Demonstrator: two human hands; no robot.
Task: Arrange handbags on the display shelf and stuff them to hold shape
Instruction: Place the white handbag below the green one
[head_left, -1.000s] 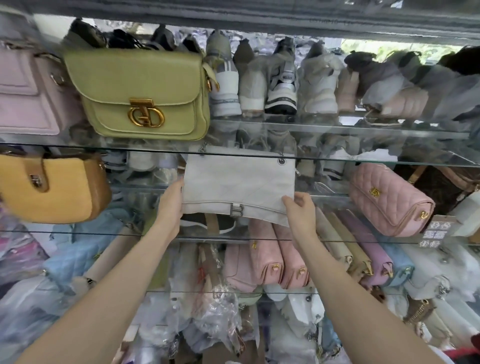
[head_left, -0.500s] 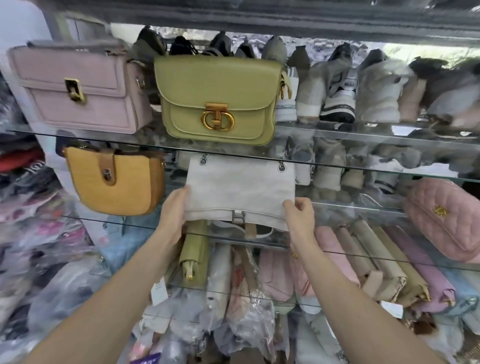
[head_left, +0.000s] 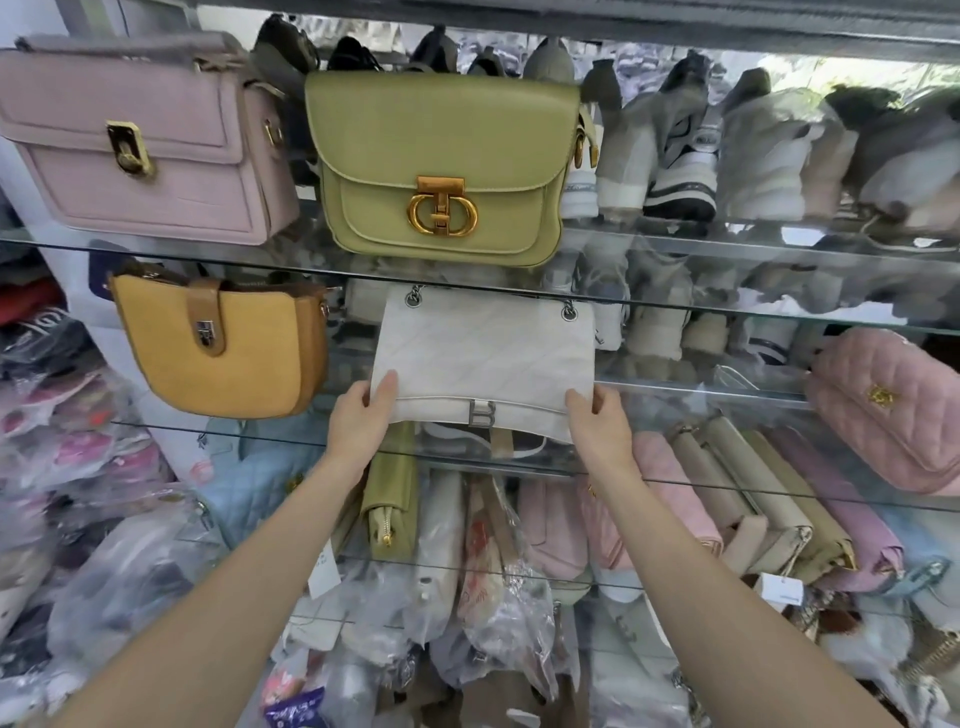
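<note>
A white quilted handbag (head_left: 485, 353) with a silver clasp and chain stands upright on the second glass shelf (head_left: 727, 387). My left hand (head_left: 361, 423) grips its lower left corner, thumb on the front. My right hand (head_left: 597, 426) pinches its lower right corner. To its left sits a mustard bag (head_left: 218, 358). On the top glass shelf (head_left: 753, 244) above stand a green bag (head_left: 441, 166) with a gold clasp and a pink bag (head_left: 140, 145).
A pink quilted bag (head_left: 893, 410) lies at the right of the second shelf. Rows of shoes (head_left: 727, 166) fill the shelves behind. Below, several flat bags (head_left: 727, 499) stand packed on edge. Plastic-wrapped goods (head_left: 104, 545) pile up lower left.
The view has swung left, so the pink and mustard bags show more fully. Both hands keep hold of the white bag's lower corners, and the bag stays on the shelf.
</note>
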